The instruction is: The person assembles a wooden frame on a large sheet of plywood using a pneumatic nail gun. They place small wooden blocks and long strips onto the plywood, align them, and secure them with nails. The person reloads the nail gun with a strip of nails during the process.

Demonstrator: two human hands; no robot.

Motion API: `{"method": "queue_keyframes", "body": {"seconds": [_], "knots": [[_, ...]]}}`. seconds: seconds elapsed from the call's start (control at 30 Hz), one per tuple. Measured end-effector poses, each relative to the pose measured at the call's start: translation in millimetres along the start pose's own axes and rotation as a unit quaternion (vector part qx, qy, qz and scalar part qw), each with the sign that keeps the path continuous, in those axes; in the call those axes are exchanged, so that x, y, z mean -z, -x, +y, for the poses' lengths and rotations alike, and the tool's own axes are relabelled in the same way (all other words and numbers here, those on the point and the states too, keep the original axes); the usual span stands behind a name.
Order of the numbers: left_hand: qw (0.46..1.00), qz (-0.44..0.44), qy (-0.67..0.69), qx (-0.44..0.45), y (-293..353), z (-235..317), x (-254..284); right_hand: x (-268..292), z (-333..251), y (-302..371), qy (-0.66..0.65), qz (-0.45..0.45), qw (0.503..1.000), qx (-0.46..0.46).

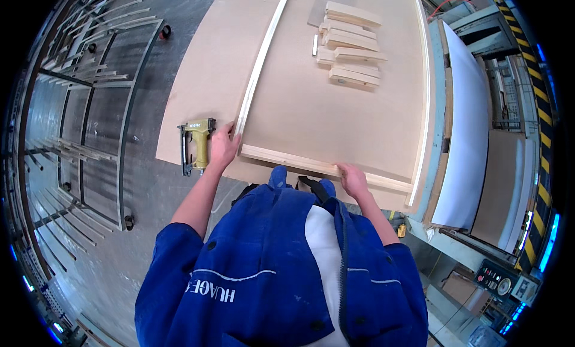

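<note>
My left hand is closed at the near end of a long pale wooden strip, its fingers against the side. My right hand grips a shorter wooden crosspiece from above, right of its middle. That crosspiece lies along the near edge of a large brown board, its left end meeting the long strip. Another long strip runs up the right side, close to the crosspiece's right end. Just left of my left hand, an olive-green nail gun lies on the board.
Several short wood blocks are piled on the board's far part. To the left, a metal rack carries thin strips. White sheet material and yellow-black striped edging stand right of the board, with a control box lower down.
</note>
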State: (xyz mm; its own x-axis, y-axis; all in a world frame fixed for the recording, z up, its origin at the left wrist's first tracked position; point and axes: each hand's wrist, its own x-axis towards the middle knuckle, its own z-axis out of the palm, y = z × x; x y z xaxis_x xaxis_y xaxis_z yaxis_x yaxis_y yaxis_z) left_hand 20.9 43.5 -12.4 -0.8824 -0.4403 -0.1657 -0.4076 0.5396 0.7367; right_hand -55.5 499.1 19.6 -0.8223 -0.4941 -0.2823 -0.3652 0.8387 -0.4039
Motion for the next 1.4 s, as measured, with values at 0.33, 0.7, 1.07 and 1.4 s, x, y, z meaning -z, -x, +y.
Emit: {"method": "queue_keyframes", "body": {"seconds": [0.33,0.7,1.07,1.4], "knots": [[0.969,-0.174,-0.122,-0.127,31.1,7.7,34.6,-1.6,-4.4,-10.0,0.025,-0.065,0.998,-0.008],[0.960,-0.166,-0.158,-0.163,29.5,-0.2,31.0,-8.1,-5.1,-4.6,0.025,-0.073,0.997,-0.024],[0.947,-0.187,-0.187,-0.182,23.2,5.2,33.8,-6.6,-1.8,-8.7,0.004,-0.079,0.997,0.005],[0.944,-0.188,-0.199,-0.183,23.7,4.1,30.5,3.2,-1.0,-15.0,0.025,-0.124,0.992,0.006]]}}
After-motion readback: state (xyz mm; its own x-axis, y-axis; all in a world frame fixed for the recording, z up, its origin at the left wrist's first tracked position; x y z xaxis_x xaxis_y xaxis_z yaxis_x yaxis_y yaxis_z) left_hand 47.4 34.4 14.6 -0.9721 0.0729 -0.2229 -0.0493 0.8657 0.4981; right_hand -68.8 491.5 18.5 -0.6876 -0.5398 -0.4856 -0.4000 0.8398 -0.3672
